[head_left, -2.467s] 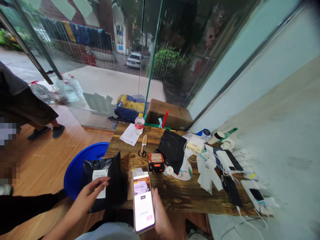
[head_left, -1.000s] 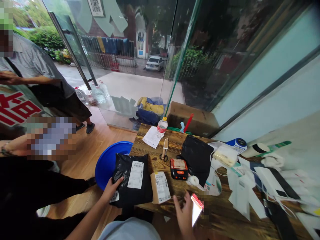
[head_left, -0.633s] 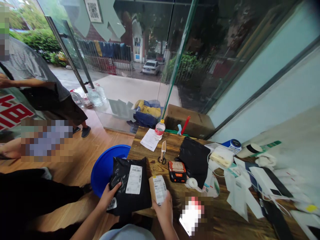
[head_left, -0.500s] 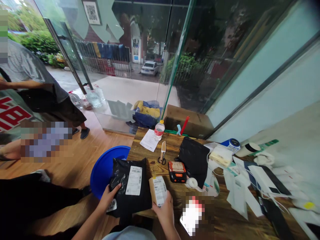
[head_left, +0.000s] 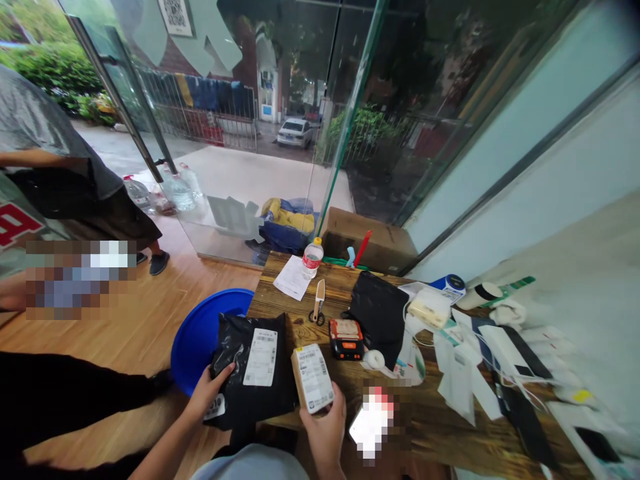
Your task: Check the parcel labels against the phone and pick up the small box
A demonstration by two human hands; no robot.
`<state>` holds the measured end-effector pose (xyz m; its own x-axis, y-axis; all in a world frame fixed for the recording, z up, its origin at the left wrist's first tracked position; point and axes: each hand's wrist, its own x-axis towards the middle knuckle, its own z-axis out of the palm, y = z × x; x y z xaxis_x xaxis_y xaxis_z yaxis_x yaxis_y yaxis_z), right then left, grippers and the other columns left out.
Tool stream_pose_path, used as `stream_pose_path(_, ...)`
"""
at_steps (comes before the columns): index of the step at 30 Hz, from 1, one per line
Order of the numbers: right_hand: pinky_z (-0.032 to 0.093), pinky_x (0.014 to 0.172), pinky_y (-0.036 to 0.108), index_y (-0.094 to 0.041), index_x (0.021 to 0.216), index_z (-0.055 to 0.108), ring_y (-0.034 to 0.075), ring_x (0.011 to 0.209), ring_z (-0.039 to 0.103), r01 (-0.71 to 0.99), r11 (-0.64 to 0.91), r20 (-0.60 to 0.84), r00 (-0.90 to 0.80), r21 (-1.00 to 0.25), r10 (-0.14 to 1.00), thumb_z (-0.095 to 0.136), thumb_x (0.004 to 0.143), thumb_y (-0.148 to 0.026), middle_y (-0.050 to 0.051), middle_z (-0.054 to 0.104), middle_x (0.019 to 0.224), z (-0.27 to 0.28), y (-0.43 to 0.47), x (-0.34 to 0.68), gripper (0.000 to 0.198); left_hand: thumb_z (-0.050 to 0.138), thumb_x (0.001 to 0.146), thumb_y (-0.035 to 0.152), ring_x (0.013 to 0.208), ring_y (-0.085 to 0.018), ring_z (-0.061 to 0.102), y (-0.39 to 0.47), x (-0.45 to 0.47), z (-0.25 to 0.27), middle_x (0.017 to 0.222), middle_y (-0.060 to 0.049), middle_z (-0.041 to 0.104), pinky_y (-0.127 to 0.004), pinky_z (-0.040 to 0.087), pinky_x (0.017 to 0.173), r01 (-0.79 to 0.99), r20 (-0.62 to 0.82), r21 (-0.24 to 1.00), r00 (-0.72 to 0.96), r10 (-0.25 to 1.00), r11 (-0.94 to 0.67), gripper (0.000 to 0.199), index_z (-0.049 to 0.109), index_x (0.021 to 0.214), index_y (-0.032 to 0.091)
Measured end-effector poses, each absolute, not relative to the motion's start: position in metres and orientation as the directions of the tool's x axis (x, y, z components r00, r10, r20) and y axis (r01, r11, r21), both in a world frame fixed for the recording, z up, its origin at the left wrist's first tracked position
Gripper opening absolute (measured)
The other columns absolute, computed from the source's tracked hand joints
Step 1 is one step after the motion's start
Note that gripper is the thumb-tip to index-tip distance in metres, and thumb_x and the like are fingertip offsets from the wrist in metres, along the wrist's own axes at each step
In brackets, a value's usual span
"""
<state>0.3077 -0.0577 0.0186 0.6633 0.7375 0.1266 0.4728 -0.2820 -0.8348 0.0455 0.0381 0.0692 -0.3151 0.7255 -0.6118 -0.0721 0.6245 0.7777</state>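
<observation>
— What holds what on the wooden table (head_left: pixel 350 407)?

— A blue tub (head_left: pixel 203 333) stands on the floor just beyond the left hand (head_left: pixel 209 395); its inside is mostly hidden by the black mailer bag (head_left: pixel 253 370), so its contents cannot be told. A brown carton (head_left: pixel 367 241) sits on the floor, well beyond both hands, at the table's far edge, closed.

— How are the hands posed?

— The left hand reaches in from the lower left, forearm angled up, fingers curled over the near left corner of the mailer bag, thumb on top: a loose pinch on the plastic. The right hand (head_left: pixel 325 427) rises from below, fingers closed round the near end of a small cardboard box (head_left: pixel 312 378) and gripping it.

— Which way does the box point?

— Its long axis runs away from the person, far end leaning slightly left, white label face up. It sits just right of the mailer bag, touching its edge. The bag's own white label (head_left: pixel 260 348) runs the same way.

— And beyond the hands?

— An orange-and-black label printer (head_left: pixel 345 337) just past the box, scissors (head_left: pixel 318 303) farther out, a water bottle (head_left: pixel 313 257) near the far edge. A blurred phone (head_left: pixel 371 421) lies just right of the right hand.
</observation>
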Motion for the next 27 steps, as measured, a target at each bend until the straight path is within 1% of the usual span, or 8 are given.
stream_pose_path(3, 0.05, 0.09, 0.054, -0.015, 0.122, 0.047, 0.035, 0.105, 0.057, 0.548, -0.174, 0.286, 0.65, -0.818, 0.704, 0.064, 0.067, -0.03, 0.016, 0.058, 0.111, 0.049, -0.055, 0.3, 0.06, 0.081, 0.068, 0.033, 0.083, -0.027, 0.073, 0.037, 0.046, 0.073, 0.091, -0.011, 0.076, -0.031, 0.06, 0.07, -0.084, -0.619, 0.776, -0.289, 0.73, 0.625, 0.036, 0.065, 0.094, 0.015)
stream_pose_path(6, 0.049, 0.089, 0.054, -0.015, 0.124, 0.045, 0.034, 0.104, 0.054, 0.572, -0.118, 0.369, 0.659, -0.812, 0.655, 0.062, 0.069, -0.026, 0.015, 0.053, 0.111, 0.078, -0.047, 0.291, 0.058, 0.085, 0.062, 0.037, 0.081, -0.027, 0.073, 0.037, 0.045, 0.075, 0.091, -0.012, 0.076, -0.03, 0.06, 0.067, -0.08, -0.609, 0.786, -0.273, 0.744, 0.613, 0.043, 0.065, 0.094, 0.016)
stream_pose_path(8, 0.049, 0.088, 0.052, -0.016, 0.123, 0.046, 0.033, 0.104, 0.054, 0.561, -0.106, 0.38, 0.675, -0.821, 0.632, 0.061, 0.069, -0.023, 0.014, 0.052, 0.111, 0.092, -0.041, 0.287, 0.057, 0.085, 0.062, 0.038, 0.08, -0.027, 0.073, 0.037, 0.044, 0.075, 0.09, -0.011, 0.076, -0.03, 0.06, 0.065, -0.066, -0.607, 0.785, -0.28, 0.744, 0.616, 0.046, 0.064, 0.096, 0.015)
stream_pose_path(12, 0.051, 0.087, 0.046, -0.016, 0.122, 0.047, 0.03, 0.103, 0.055, 0.527, -0.069, 0.379, 0.69, -0.847, 0.617, 0.061, 0.068, -0.021, 0.013, 0.051, 0.111, 0.106, -0.034, 0.284, 0.057, 0.083, 0.065, 0.039, 0.073, -0.027, 0.073, 0.037, 0.043, 0.073, 0.083, -0.009, 0.076, -0.031, 0.06, 0.061, -0.062, -0.649, 0.749, -0.266, 0.713, 0.659, 0.047, 0.063, 0.099, 0.014)
stream_pose_path(16, 0.053, 0.083, 0.043, -0.016, 0.123, 0.047, 0.028, 0.101, 0.057, 0.507, -0.039, 0.379, 0.69, -0.861, 0.616, 0.061, 0.068, -0.022, 0.013, 0.051, 0.111, 0.111, -0.033, 0.285, 0.057, 0.08, 0.072, 0.04, 0.073, -0.025, 0.073, 0.036, 0.043, 0.073, 0.084, -0.008, 0.076, -0.029, 0.059, 0.06, -0.055, -0.651, 0.747, -0.259, 0.713, 0.662, 0.045, 0.06, 0.103, 0.014)
stream_pose_path(22, 0.053, 0.082, 0.044, -0.016, 0.122, 0.048, 0.029, 0.102, 0.057, 0.536, -0.03, 0.406, 0.674, -0.844, 0.617, 0.061, 0.071, -0.023, 0.013, 0.052, 0.111, 0.114, -0.033, 0.286, 0.054, 0.077, 0.077, 0.032, 0.071, -0.023, 0.073, 0.036, 0.046, 0.081, 0.081, -0.007, 0.075, -0.028, 0.058, 0.059, -0.084, -0.664, 0.738, -0.271, 0.697, 0.67, 0.036, 0.06, 0.103, 0.013)
stream_pose_path(27, 0.053, 0.083, 0.046, -0.017, 0.122, 0.047, 0.029, 0.101, 0.058, 0.511, -0.033, 0.386, 0.688, -0.859, 0.615, 0.061, 0.072, -0.025, 0.013, 0.052, 0.11, 0.112, -0.034, 0.286, 0.052, 0.075, 0.079, 0.025, 0.066, -0.022, 0.072, 0.035, 0.054, 0.094, 0.075, -0.004, 0.075, -0.026, 0.057, 0.056, -0.124, -0.681, 0.725, -0.28, 0.677, 0.678, 0.026, 0.06, 0.098, 0.015)
